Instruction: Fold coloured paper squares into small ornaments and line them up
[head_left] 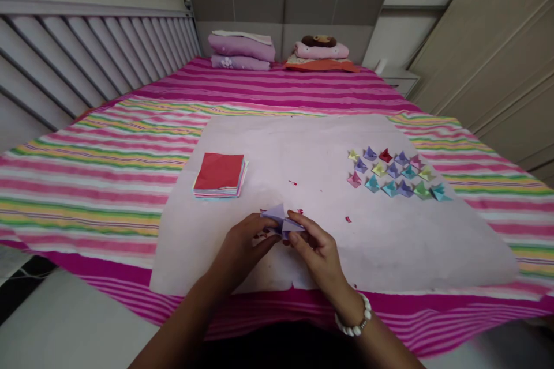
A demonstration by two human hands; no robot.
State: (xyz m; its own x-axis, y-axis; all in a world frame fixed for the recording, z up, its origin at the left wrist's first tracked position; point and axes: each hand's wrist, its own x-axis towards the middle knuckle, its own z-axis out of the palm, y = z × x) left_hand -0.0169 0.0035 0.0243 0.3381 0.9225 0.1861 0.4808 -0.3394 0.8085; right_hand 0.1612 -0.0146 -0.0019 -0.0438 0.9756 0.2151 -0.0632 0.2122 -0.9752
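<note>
A partly folded piece of lavender origami paper (274,214) is held between both my hands above the white sheet. My left hand (247,240) pinches its left side, fingers behind and thumb below. From the right, my right hand (318,242) grips the other side between thumb and fingers. A pointed flap stands up in the middle of the paper. The fingers cover part of its lower folds. Small red paper scraps (300,211) lie just behind and under the hands.
The white sheet (281,144) lies on a striped bed. A stack of square coloured paper, red on top (220,172), sits at the left. Several small folded paper shapes (393,170) stand in rows at the right. Folded bedding (241,52) rests by the headboard (259,8).
</note>
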